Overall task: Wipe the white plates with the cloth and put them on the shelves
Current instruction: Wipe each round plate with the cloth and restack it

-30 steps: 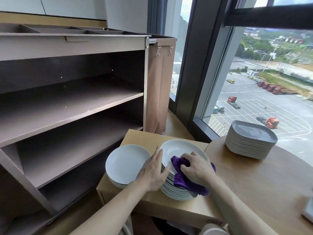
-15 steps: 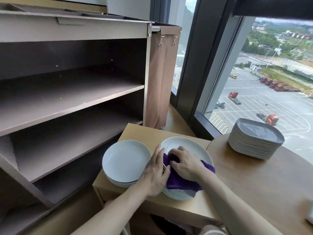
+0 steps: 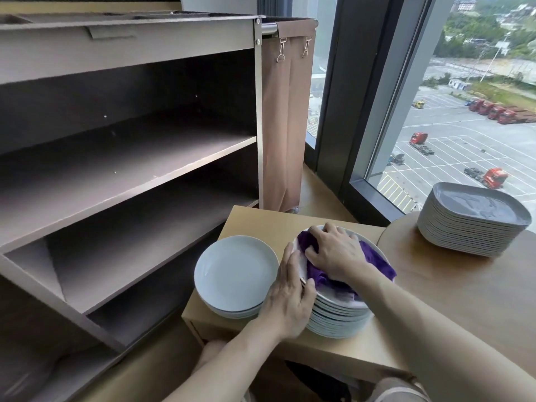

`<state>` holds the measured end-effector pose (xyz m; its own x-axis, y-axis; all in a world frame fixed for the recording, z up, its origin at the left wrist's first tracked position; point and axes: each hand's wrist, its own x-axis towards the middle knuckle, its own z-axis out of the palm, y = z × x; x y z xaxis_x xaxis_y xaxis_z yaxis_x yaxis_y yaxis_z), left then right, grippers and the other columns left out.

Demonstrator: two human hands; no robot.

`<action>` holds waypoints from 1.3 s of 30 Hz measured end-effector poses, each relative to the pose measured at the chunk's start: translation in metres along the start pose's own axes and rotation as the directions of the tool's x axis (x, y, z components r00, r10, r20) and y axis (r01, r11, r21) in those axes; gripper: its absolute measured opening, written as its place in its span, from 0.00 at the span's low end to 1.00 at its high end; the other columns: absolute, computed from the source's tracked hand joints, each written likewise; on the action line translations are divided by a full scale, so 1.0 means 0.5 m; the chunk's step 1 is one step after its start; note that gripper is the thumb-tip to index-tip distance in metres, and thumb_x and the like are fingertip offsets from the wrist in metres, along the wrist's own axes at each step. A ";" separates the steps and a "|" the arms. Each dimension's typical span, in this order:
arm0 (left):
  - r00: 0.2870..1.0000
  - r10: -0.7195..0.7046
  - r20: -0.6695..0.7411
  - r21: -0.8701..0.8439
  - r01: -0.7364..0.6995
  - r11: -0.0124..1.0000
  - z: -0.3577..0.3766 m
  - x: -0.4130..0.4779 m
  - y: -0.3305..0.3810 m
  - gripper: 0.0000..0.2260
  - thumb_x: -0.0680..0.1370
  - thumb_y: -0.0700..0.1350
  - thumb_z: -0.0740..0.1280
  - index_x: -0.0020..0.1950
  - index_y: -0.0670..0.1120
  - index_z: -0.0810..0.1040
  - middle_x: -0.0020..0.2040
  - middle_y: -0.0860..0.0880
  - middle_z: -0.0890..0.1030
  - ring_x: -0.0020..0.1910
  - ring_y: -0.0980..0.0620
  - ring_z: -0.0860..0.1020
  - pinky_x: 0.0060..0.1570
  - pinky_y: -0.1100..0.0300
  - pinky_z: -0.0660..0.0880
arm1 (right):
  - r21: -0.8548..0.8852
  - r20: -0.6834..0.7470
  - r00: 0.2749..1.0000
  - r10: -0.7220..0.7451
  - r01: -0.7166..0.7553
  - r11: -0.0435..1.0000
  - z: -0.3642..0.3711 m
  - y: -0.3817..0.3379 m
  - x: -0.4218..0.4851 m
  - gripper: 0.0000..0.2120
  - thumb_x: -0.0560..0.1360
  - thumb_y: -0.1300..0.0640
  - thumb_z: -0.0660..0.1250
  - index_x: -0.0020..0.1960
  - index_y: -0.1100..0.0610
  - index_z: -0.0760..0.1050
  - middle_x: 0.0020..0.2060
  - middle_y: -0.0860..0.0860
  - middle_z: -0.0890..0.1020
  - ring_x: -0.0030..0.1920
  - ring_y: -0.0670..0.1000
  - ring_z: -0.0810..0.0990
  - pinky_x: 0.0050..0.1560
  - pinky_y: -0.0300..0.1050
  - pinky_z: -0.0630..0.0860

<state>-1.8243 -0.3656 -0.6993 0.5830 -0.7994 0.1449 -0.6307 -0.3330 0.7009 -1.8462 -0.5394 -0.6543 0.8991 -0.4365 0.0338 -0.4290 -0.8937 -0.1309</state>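
Observation:
A tall stack of white round plates (image 3: 339,317) stands on a small light wooden table (image 3: 261,220). My right hand (image 3: 333,250) presses a purple cloth (image 3: 374,261) onto the top plate, fingers curled over it. My left hand (image 3: 290,294) lies against the stack's left side, with the thumb hooked over the top plate's rim. A short stack of white plates (image 3: 235,275) sits just to the left. The brown shelves (image 3: 124,161) of a cart stand at the left with nothing on them.
A stack of grey squarish plates (image 3: 475,221) rests on a round wooden table (image 3: 464,288) at the right. A brown fabric bag (image 3: 285,123) hangs on the cart's right end. A large window (image 3: 464,111) lies behind.
My right hand has slid the purple cloth toward the far left part of the top plate. My left hand stays on the stack's side. The camera has moved closer.

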 end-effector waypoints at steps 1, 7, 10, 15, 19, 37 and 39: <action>1.000 -0.012 0.010 0.021 0.011 1.000 -0.002 0.000 0.000 0.35 0.80 0.63 0.42 0.83 0.49 0.36 0.82 0.56 0.33 0.80 0.62 0.37 0.79 0.61 0.47 | -0.031 -0.006 0.999 0.031 -0.031 0.999 -0.002 0.006 0.004 0.21 0.78 0.39 0.53 0.66 0.45 0.70 0.58 0.53 0.76 0.58 0.58 0.76 0.55 0.57 0.71; 0.998 -0.056 0.043 -0.003 0.056 0.998 -0.001 -0.001 0.008 0.33 0.80 0.61 0.43 0.82 0.51 0.36 0.81 0.58 0.32 0.81 0.60 0.40 0.79 0.58 0.52 | -0.260 -0.036 0.992 0.124 -0.129 0.957 -0.017 0.057 -0.013 0.18 0.82 0.42 0.52 0.65 0.47 0.74 0.60 0.53 0.76 0.60 0.59 0.76 0.56 0.58 0.68; 0.997 -0.057 0.044 -0.016 0.058 0.998 -0.002 0.000 0.004 0.30 0.84 0.56 0.47 0.82 0.50 0.37 0.82 0.58 0.33 0.81 0.59 0.41 0.79 0.58 0.53 | -0.307 -0.010 0.987 0.159 -0.154 0.939 -0.023 0.083 -0.045 0.17 0.82 0.44 0.53 0.64 0.48 0.74 0.61 0.53 0.75 0.61 0.59 0.74 0.59 0.60 0.67; 0.997 -0.052 0.054 -0.023 0.053 0.998 -0.007 -0.001 0.008 0.34 0.77 0.65 0.40 0.81 0.56 0.35 0.80 0.62 0.33 0.81 0.61 0.42 0.79 0.59 0.53 | -0.253 0.105 0.981 0.164 -0.134 0.958 -0.053 0.095 -0.092 0.18 0.82 0.43 0.52 0.64 0.47 0.74 0.62 0.52 0.75 0.62 0.58 0.73 0.60 0.59 0.65; 0.994 -0.071 0.083 -0.037 0.074 0.997 -0.013 0.001 0.002 0.36 0.77 0.68 0.41 0.81 0.57 0.35 0.80 0.63 0.33 0.80 0.62 0.41 0.80 0.58 0.51 | -0.052 0.248 0.964 0.099 -0.089 0.995 -0.079 0.082 -0.135 0.20 0.79 0.40 0.52 0.66 0.45 0.71 0.60 0.51 0.74 0.62 0.57 0.72 0.61 0.59 0.64; 0.989 -0.124 0.083 -0.230 0.140 0.963 -0.086 0.012 -0.022 0.33 0.73 0.63 0.74 0.75 0.63 0.65 0.80 0.66 0.59 0.77 0.59 0.63 0.72 0.49 0.70 | 0.349 0.143 0.986 -0.091 0.036 0.936 -0.041 -0.010 -0.078 0.15 0.76 0.41 0.64 0.59 0.44 0.79 0.50 0.45 0.74 0.48 0.49 0.77 0.50 0.49 0.76; 0.987 -0.134 0.088 -0.244 0.152 0.958 -0.083 0.010 -0.021 0.37 0.72 0.66 0.73 0.77 0.65 0.61 0.80 0.65 0.60 0.77 0.58 0.63 0.72 0.48 0.70 | 0.344 0.079 0.993 -0.083 0.052 0.938 -0.030 -0.008 -0.069 0.15 0.75 0.41 0.65 0.58 0.44 0.79 0.49 0.45 0.75 0.46 0.50 0.77 0.48 0.50 0.76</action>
<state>-1.7933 -0.3452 -0.6769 0.6148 -0.7886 -0.0123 -0.3906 -0.3180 0.8639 -1.8769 -0.5224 -0.6403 0.9358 -0.3510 -0.0334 -0.3260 -0.8251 -0.4615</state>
